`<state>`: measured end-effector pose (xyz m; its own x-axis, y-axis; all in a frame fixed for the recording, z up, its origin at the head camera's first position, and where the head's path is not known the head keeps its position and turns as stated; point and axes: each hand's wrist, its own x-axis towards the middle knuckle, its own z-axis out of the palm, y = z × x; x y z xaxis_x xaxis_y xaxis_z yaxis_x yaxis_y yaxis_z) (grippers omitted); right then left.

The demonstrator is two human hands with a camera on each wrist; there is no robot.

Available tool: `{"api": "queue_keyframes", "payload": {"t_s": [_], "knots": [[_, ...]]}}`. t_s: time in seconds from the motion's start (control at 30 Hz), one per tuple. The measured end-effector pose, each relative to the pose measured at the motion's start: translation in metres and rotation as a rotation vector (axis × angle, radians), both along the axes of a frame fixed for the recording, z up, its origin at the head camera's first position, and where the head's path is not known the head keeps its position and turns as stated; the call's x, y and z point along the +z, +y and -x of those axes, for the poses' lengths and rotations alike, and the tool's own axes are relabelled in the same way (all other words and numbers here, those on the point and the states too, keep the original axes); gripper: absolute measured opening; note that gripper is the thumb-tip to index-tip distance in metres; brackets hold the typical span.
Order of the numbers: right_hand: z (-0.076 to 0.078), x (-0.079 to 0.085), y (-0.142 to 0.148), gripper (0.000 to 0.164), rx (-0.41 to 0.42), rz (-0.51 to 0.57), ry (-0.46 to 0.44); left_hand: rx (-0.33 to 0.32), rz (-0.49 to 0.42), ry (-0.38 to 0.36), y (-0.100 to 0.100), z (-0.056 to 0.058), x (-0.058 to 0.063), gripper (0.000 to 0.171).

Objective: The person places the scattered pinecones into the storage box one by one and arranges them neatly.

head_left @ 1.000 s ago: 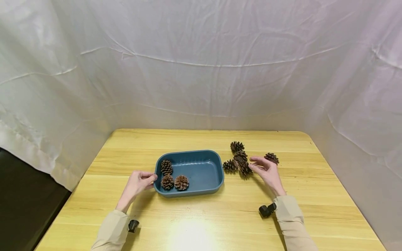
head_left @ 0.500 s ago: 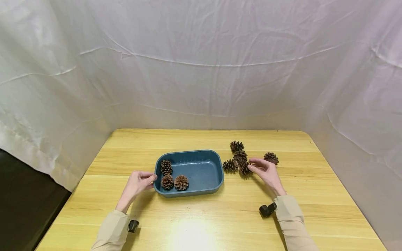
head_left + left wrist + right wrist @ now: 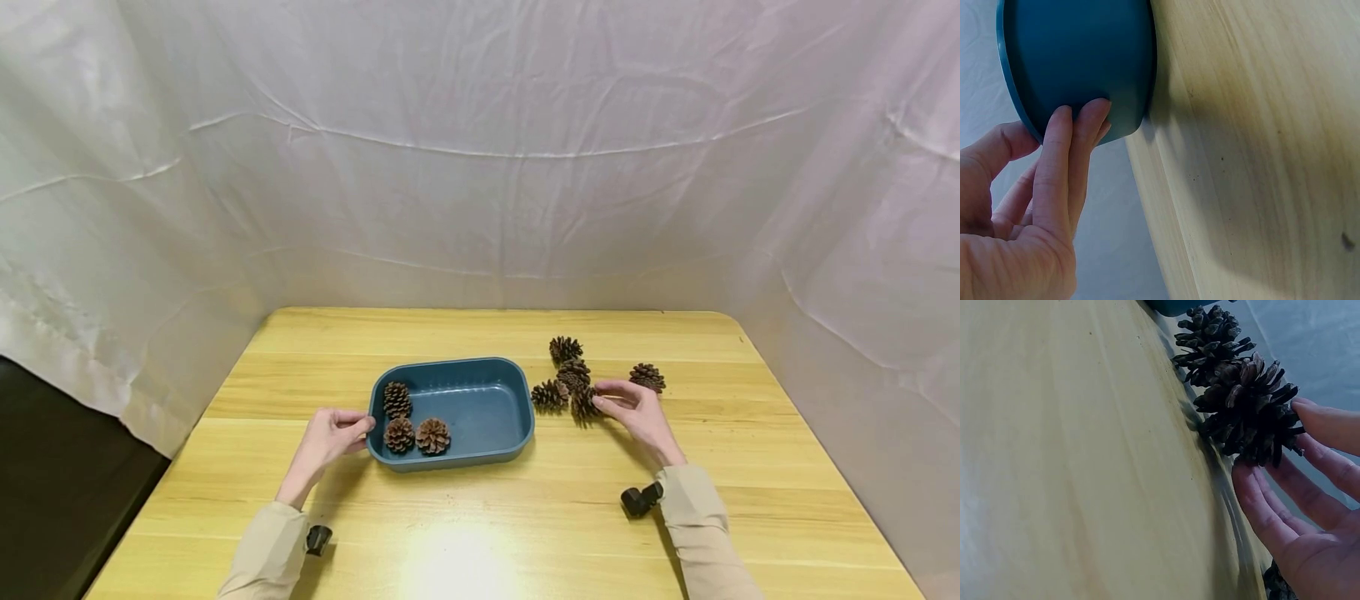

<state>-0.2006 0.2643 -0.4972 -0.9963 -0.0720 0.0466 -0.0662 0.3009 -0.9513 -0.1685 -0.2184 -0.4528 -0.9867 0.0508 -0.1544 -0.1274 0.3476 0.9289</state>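
- From my distant seat, I see the blue box [image 3: 480, 417] standing upright on the wooden table [image 3: 570, 533], its long side across the person's front. It lies between both hands, which I judge convenient for reaching.
- The left hand [image 3: 326, 437] pinches the left end of the box, with the thumb at the rim and two fingers against the outer wall. I suppose that this steadies the box against sliding.
- The right hand [image 3: 637, 417] is partly closed, holding one dark pine cone [image 3: 583, 406] between thumb and fingertips. Such a light hold seems sensible to me, because the scales are open and rough.
- The right wrist view is dark, so I cannot say surely whether this cone touches the table.
- Three browner cones [image 3: 399, 435] sit together inside the box, at its left end.
- Three loose cones [image 3: 573, 373] are bunched near its right end; a separate cone [image 3: 647, 377] lies just beyond the right hand.
- On the box and the black devices [image 3: 637, 502] at the wrists, I find no brand, label or readable writing.
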Motion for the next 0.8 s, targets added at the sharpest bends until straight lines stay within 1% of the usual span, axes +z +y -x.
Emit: {"api": "queue_keyframes", "payload": {"t_s": [0.2,0.43,0.63,0.8], "knots": [[0.0007,-0.001,-0.0011,0.05,0.008,0.078,-0.054,0.006,0.0,-0.011,0.0,-0.0002,-0.0007,0.034],[-0.0001,-0.0016,0.0003,0.052,0.002,0.061,-0.064,0.008,-0.001,-0.014,0.0,-0.0001,-0.0007,0.034],[-0.0007,0.0023,0.001,0.057,-0.009,0.131,-0.11,0.008,0.001,-0.018,0.0002,-0.0002,0.0003,0.035],[-0.0003,0.0053,0.0005,0.06,0.003,0.161,-0.112,0.008,0.004,-0.018,0.0002,-0.0004,0.0008,0.035]]}}
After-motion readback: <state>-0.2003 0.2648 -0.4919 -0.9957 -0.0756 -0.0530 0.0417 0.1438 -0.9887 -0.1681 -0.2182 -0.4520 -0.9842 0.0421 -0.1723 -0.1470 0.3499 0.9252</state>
